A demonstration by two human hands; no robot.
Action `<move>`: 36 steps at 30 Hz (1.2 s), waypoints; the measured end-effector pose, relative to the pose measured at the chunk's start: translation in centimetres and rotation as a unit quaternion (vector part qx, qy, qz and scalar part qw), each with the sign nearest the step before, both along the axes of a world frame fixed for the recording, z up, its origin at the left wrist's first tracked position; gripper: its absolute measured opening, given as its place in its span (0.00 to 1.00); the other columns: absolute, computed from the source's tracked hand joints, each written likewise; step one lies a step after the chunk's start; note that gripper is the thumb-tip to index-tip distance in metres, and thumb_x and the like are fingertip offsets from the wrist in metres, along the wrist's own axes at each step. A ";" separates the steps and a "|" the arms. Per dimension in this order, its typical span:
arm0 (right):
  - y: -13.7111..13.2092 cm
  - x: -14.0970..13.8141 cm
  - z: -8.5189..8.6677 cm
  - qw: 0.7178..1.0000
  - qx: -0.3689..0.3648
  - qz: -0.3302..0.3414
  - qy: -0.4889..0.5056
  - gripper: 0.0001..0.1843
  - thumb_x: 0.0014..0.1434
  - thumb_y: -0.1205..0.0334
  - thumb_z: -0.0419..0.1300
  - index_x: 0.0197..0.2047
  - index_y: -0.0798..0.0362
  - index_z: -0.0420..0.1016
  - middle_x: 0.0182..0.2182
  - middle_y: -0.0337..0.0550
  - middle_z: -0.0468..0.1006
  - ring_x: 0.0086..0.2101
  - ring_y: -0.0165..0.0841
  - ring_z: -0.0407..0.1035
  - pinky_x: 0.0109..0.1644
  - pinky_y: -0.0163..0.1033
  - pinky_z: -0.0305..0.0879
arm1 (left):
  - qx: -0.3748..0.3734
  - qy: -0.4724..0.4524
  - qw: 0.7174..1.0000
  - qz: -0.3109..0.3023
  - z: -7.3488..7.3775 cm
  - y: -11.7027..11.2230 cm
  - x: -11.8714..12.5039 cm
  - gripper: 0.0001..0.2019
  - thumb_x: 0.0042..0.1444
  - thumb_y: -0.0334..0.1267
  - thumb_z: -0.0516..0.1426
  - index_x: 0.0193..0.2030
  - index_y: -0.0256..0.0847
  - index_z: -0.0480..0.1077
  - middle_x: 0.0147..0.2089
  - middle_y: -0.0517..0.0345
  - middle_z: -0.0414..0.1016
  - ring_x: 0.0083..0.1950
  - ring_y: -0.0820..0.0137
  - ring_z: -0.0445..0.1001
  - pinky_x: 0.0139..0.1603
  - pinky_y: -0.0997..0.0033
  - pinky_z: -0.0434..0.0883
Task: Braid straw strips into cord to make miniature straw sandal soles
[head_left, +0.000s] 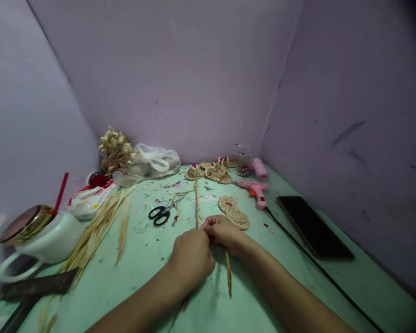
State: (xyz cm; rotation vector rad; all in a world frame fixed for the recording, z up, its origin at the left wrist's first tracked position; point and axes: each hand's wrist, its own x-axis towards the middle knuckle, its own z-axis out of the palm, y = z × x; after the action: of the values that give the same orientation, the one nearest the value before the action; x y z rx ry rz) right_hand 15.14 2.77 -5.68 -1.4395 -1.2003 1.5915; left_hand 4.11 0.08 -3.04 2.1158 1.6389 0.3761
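My left hand and my right hand meet at the middle of the green table, both closed on the near end of a braided straw cord that runs away from me. Loose straw strands trail back from my hands toward me. A flat woven sole-shaped straw piece lies just right of the cord. Black-handled scissors lie to the left of it.
A pink glue gun with a black cable and a dark phone lie at the right. Dry straw leaves, a white mug with a gold lid, plastic bags and small woven pieces sit left and behind.
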 end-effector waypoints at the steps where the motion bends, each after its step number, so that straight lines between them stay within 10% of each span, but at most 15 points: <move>1: 0.0 0.0 0.1 1.000 -0.001 0.003 0.005 0.04 0.37 0.74 0.50 0.18 0.56 0.63 0.10 0.30 0.59 0.13 0.20 0.48 0.17 0.28 0.41 | -0.010 0.002 1.000 -0.009 0.3 0.0 -0.1 0.04 0.37 0.32 0.54 0.16 0.38 0.65 0.18 0.56 0.62 0.25 0.69 0.64 0.27 0.73 0.55; 7: -0.1 0.6 0.5 0.999 -0.016 0.045 0.024 0.04 0.41 0.70 0.52 0.17 0.56 0.63 0.08 0.28 0.56 0.10 0.20 0.42 0.15 0.30 0.35 | -0.145 -0.111 0.980 0.082 2.5 3.0 -2.1 0.08 0.44 0.36 0.52 0.18 0.36 0.65 0.14 0.62 0.61 0.14 0.77 0.57 0.17 0.76 0.52; 16: 0.1 1.1 0.1 0.996 0.045 0.076 -0.002 0.05 0.45 0.68 0.53 0.19 0.56 0.63 0.11 0.29 0.59 0.12 0.20 0.45 0.16 0.29 0.39 | -0.428 -0.385 0.812 0.096 0.1 4.2 -1.9 0.04 0.42 0.28 0.52 0.23 0.30 0.66 0.18 0.59 0.66 0.15 0.80 0.62 0.13 0.82 0.61; 29: -0.2 0.9 0.6 0.925 0.225 0.080 -0.296 0.07 0.44 0.67 0.53 0.26 0.57 0.72 0.20 0.39 0.72 0.22 0.25 0.60 0.23 0.29 0.50 | -0.315 -0.271 0.905 0.095 -0.4 4.1 -1.7 0.02 0.35 0.30 0.51 0.17 0.34 0.63 0.09 0.66 0.56 0.09 0.80 0.52 0.07 0.81 0.47; 36: -0.8 1.1 1.6 0.956 0.090 0.081 -0.268 0.05 0.38 0.67 0.53 0.18 0.57 0.70 0.13 0.37 0.65 0.16 0.24 0.57 0.18 0.29 0.48 | -0.301 -0.255 0.912 0.115 0.0 3.5 -1.2 0.04 0.33 0.29 0.49 0.12 0.36 0.59 0.07 0.65 0.53 0.08 0.80 0.49 0.09 0.80 0.44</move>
State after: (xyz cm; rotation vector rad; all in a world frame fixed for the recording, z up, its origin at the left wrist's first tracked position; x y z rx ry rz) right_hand 16.24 1.92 -4.11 -1.7440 -1.7616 1.1783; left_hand 2.94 3.60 -3.08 1.2428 1.4428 0.3893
